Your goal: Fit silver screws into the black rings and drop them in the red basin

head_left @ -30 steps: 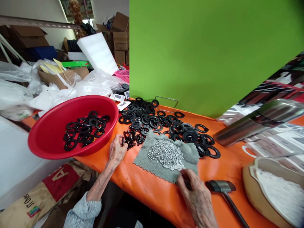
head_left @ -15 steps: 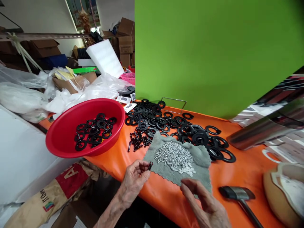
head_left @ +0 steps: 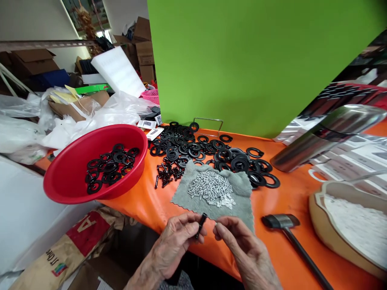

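Note:
Between thumb and fingers of my left hand (head_left: 181, 237) is a small black rod-shaped part (head_left: 201, 225), tilted with its upper end to the right. Close to its right side, my right hand (head_left: 238, 245) is pinched; whatever its fingertips hold is too small to make out. Just beyond both hands lies a grey-green cloth (head_left: 184, 193), bearing a pile of silver screws (head_left: 208, 186) and a few small white pieces (head_left: 226, 201). Left of the cloth are similar black rod parts (head_left: 166, 173), with many black rings (head_left: 193, 149) heaped behind.
A red basin (head_left: 63, 177) with black rings stands at left. On the orange table (head_left: 266, 257) at right are a mallet (head_left: 281, 221), a steel flask (head_left: 302, 149) and a tan container (head_left: 320, 225) of white material. A green panel (head_left: 236, 64) rises behind.
My right hand has come in from the right, its fingers now pinched beside the black part. My left hand has moved right and nearer, still holding that part. The view has shifted right.

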Available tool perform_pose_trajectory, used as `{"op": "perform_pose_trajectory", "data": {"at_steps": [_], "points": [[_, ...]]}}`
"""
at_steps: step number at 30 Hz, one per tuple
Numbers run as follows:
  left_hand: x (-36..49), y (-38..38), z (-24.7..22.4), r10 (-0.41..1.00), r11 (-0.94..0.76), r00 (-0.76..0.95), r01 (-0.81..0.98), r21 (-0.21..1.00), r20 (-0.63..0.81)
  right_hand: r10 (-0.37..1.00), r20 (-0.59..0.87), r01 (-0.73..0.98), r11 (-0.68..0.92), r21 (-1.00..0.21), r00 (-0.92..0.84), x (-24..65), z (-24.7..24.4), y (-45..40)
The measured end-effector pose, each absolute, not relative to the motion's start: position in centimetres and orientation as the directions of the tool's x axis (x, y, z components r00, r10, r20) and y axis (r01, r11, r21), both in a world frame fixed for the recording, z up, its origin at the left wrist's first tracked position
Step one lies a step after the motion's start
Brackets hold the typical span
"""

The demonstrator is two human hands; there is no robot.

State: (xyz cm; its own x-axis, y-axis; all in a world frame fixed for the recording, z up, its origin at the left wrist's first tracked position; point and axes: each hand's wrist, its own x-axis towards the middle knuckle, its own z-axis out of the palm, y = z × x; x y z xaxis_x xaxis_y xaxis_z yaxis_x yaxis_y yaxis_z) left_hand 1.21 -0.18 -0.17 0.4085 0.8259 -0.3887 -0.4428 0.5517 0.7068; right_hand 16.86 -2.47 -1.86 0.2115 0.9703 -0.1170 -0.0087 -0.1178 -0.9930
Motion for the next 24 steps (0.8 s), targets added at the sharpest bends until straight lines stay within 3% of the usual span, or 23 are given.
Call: {"op": "perform_pose_trajectory", "data": {"at_steps": [5, 8, 14, 24], "points": [[1.6, -0.3, -0.1, 0.749, 0.662, 0.49, -0.522, 0.537, -0.447, 0.965, -0.138, 0.014, -0.145, -0.989, 0.225, 17.1, -1.0, -2.8], [1.6, -0.3, -0.1, 0.73, 0.683, 0.499, -0.519, 0.513, -0.468, 0.963, -0.145, 0.024, -0.154, -0.988, 0.227, 17.1, -1.0, -2.9], [1.6, -0.6, -0.2, 0.872, 0.469, 0.304, -0.294, 0.833, -0.383, 0.968, -0.137, 0.031, -0.147, -0.989, 0.211, 16.9, -0.7, -3.0], [1.7, -0.6, -0.8, 0.915, 0.274, 0.31, -0.011, 0.962, -0.257, 0.973, -0.117, -0.006, -0.118, -0.993, 0.199, 16.2, -2.9, -2.7]]}}
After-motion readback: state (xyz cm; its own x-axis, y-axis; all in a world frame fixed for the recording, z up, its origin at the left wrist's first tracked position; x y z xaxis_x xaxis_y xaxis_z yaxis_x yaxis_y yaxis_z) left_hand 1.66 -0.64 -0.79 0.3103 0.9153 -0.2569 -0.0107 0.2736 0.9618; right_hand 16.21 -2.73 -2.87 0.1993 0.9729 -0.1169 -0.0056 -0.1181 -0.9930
